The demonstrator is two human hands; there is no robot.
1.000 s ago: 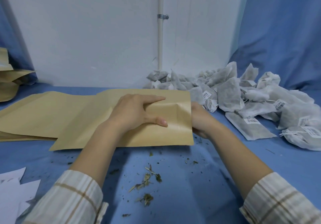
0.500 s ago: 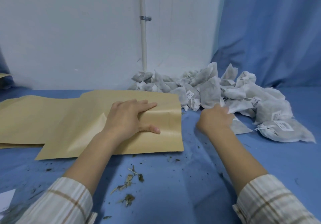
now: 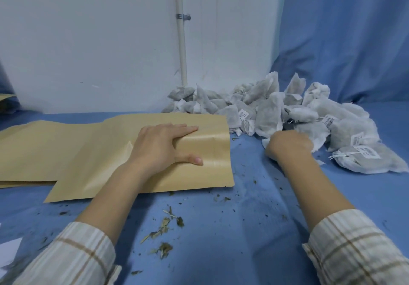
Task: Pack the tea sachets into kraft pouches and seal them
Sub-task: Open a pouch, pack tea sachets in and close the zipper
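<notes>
The kraft pouch lies flat on the table, overlapping further pouches to its left; the left hand rests on its right end; the heap of tea sachets sits behind and to the right, against the wall; the right hand touches the heap's near edge; loose leaf crumbs lie before the pouch, between the forearms.

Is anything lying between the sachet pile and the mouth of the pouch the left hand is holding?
Nothing visible blocks it. Only bare blue tabletop with loose tea crumbs separates the sachet pile from the kraft pouch. The right hand is already at the pile; the left hand grips the pouch near its right end.
</notes>
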